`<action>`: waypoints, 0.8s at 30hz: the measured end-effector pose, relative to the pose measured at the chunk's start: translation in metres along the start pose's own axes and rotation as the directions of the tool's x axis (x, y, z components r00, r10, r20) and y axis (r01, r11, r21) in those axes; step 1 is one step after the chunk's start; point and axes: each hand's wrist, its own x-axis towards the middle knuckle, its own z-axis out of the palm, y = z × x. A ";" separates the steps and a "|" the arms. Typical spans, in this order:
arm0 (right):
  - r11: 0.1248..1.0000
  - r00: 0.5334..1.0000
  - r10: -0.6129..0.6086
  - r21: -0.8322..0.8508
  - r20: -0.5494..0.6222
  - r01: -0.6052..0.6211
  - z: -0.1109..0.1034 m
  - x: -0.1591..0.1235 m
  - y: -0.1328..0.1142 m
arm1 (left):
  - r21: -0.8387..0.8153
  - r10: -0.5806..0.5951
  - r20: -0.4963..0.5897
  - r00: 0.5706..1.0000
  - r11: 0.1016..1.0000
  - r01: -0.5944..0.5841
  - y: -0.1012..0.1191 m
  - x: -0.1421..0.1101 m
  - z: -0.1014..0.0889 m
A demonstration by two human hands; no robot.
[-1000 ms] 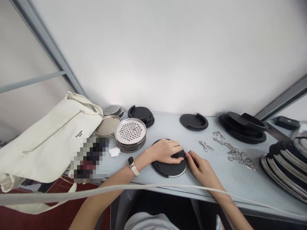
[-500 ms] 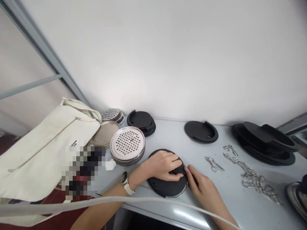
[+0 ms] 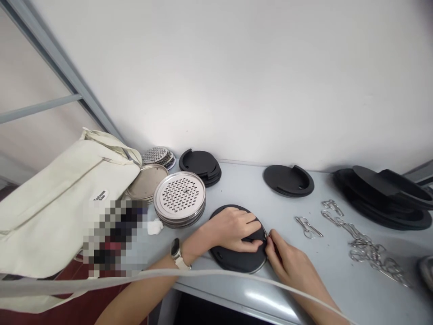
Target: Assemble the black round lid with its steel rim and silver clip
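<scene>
A black round disc [image 3: 233, 261] lies on the grey table near its front edge, with a thin metal line showing along its right rim. Across its top lies my left hand [image 3: 233, 229], fingers bent over the disc and thumb pressed toward the right rim. My right hand [image 3: 287, 257] pinches that same rim between thumb and index finger; a small metal glint shows at the fingertips, too small to name. Right of the hands, loose bent-wire metal clips [image 3: 308, 227] lie on the table. Left of them stands a stack of round metal grater plates [image 3: 180, 198].
Black slotted discs sit in a back-left stack [image 3: 199, 164], a back-centre stack [image 3: 288, 180] and a larger right pile [image 3: 382, 198]. A clip heap [image 3: 365, 250] lies in front. Plain metal discs [image 3: 148, 183] adjoin a cream bag [image 3: 64, 203]. A pale strap [image 3: 216, 273] crosses the foreground.
The view has shifted slightly. Both hands stay at the black disc, my right fingers still pinching its right rim while my left hand keeps pressing on top.
</scene>
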 end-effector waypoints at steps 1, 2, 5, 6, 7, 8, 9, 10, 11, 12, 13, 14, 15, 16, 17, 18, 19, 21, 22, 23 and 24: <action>1.000 1.000 0.000 -0.004 0.004 0.000 0.000 0.000 0.000 | 0.003 0.003 -0.003 1.000 1.000 -0.003 0.000 0.000 0.000; 1.000 1.000 0.000 -0.005 0.003 0.000 -0.001 0.000 -0.001 | 0.006 0.007 -0.004 1.000 1.000 -0.007 0.000 0.000 0.001; 1.000 1.000 -0.002 -0.009 -0.014 0.002 -0.001 0.000 -0.002 | 0.019 0.001 -0.003 1.000 1.000 -0.001 0.001 -0.001 0.001; 1.000 1.000 0.005 -0.016 -0.016 -0.005 0.000 0.000 -0.003 | 0.024 -0.004 -0.001 1.000 1.000 0.004 0.001 -0.001 0.001; 1.000 1.000 0.005 -0.023 -0.015 -0.005 0.000 0.000 -0.003 | 0.027 -0.004 0.002 1.000 1.000 0.004 0.001 -0.001 0.000; 1.000 1.000 0.006 -0.030 -0.017 -0.007 0.000 0.001 -0.004 | 0.030 -0.002 0.003 1.000 1.000 0.002 0.001 -0.001 0.000; 0.999 1.000 0.012 -0.039 -0.028 -0.013 0.000 0.001 -0.004 | 0.034 0.006 0.005 1.000 0.999 -0.006 0.001 -0.001 -0.001; 0.999 0.999 0.018 -0.044 -0.036 -0.019 0.000 0.001 -0.004 | 0.036 0.019 0.011 1.000 0.999 -0.019 0.001 -0.001 -0.002; 0.998 0.999 0.028 -0.053 -0.044 -0.030 0.000 0.002 -0.005 | 0.041 0.026 0.022 0.999 0.999 -0.027 0.001 -0.001 -0.002; 0.998 0.998 0.032 -0.058 -0.047 -0.034 -0.001 0.002 -0.006 | 0.042 0.032 0.034 0.999 0.999 -0.033 0.001 -0.001 -0.003; 0.998 0.998 0.028 -0.058 -0.052 -0.031 -0.002 0.003 -0.007 | 0.039 0.025 0.047 0.999 0.999 -0.026 0.002 0.000 -0.003; 0.998 0.998 0.023 -0.058 -0.058 -0.027 -0.003 0.003 -0.008 | 0.034 0.002 0.058 0.998 0.999 -0.004 0.004 -0.001 -0.003; 0.998 0.998 0.022 -0.062 -0.063 -0.026 -0.003 0.003 -0.009 | 0.032 -0.032 0.062 0.998 0.999 0.030 0.008 -0.001 -0.004; 0.997 0.998 0.018 -0.071 -0.068 -0.023 -0.004 0.004 -0.010 | 0.032 -0.074 0.061 0.995 0.997 0.073 0.013 -0.002 -0.005; 0.996 0.997 0.020 -0.085 -0.076 -0.026 -0.004 0.004 -0.012 | 0.036 -0.120 0.054 0.991 0.992 0.118 0.019 -0.003 -0.006; 0.994 0.996 0.018 -0.103 -0.086 -0.026 -0.004 0.004 -0.014 | 0.049 -0.175 0.037 0.984 0.984 0.173 0.027 -0.006 -0.008; 0.992 0.995 0.014 -0.121 -0.096 -0.026 -0.004 0.004 -0.016 | 0.057 -0.228 0.026 0.973 0.972 0.226 0.036 -0.008 -0.010; 0.987 0.995 0.010 -0.156 -0.096 -0.025 -0.002 0.003 -0.020 | 0.059 -0.343 0.006 0.939 0.938 0.342 0.054 -0.015 -0.015; 0.986 0.995 0.011 -0.165 -0.095 -0.027 -0.001 0.003 -0.022 | 0.061 -0.393 0.003 0.920 0.918 0.392 0.063 -0.018 -0.018; 0.985 0.995 0.011 -0.170 -0.095 -0.027 0.000 0.002 -0.024 | 0.064 -0.440 -0.001 0.898 0.896 0.439 0.071 -0.021 -0.020; 0.985 0.995 0.012 -0.173 -0.098 -0.029 0.001 0.001 -0.026 | 0.062 -0.478 0.000 0.878 0.877 0.477 0.077 -0.024 -0.022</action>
